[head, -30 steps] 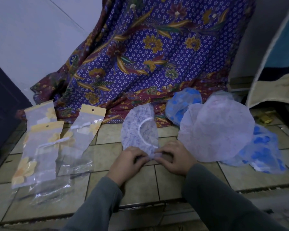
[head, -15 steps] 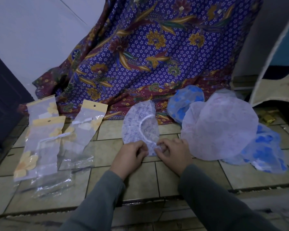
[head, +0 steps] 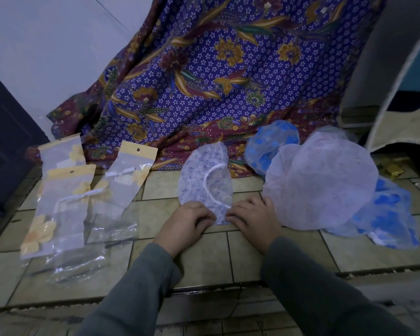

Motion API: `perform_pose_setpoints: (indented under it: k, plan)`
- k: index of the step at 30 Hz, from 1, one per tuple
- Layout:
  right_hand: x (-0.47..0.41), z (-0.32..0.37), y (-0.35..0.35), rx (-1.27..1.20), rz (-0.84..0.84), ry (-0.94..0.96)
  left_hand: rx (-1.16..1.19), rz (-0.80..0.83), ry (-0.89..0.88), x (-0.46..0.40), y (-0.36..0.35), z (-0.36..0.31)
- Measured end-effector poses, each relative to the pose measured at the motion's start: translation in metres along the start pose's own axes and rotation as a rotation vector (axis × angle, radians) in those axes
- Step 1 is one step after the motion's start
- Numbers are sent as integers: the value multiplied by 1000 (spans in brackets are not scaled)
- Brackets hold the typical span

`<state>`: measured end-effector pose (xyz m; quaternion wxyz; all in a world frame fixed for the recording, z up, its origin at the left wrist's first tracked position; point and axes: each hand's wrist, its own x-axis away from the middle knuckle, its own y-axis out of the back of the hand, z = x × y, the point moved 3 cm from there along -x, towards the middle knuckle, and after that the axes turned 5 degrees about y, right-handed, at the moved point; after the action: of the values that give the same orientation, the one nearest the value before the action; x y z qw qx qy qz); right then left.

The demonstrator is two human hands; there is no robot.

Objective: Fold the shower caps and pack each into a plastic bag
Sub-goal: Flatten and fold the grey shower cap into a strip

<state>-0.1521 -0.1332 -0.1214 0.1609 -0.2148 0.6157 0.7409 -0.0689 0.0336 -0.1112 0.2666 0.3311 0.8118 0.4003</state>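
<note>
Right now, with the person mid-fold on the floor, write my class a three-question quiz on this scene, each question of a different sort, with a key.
1. True or false: both hands, left and right, rest on the near edge of the blue-patterned shower cap.
2. Which side of that cap are the plastic bags on? A) the person's left B) the person's right
3. Fill in: the pink shower cap lies partly over a ____-spotted cap.

Key: 1 true; 2 A; 3 blue.

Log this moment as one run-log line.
stage: folding | left hand: on cap's near edge | right hand: same | item: folded shower cap | plastic bags: left, untouched
</note>
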Motion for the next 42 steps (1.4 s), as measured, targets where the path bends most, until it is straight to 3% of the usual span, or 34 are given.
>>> perform_pose_setpoints:
  k: [5,14,20,24,35,42]
  plan:
    - [-4,-4,2,-59,165,-18,-127,-30,32,1,10,11]
    - [-10,-1,-3,-33,23,103,-15,-61,60,-2,7,24]
    - [-15,1,-2,-55,86,-38,-12,-133,66,-2,6,25]
    - [-19,4,-7,-105,178,-134,8,-91,125,-5,7,21]
    - [-28,0,-9,-54,225,-305,0,-116,202,-12,1,18]
    - [-23,5,-4,50,136,-232,-40,-198,164,-10,2,19]
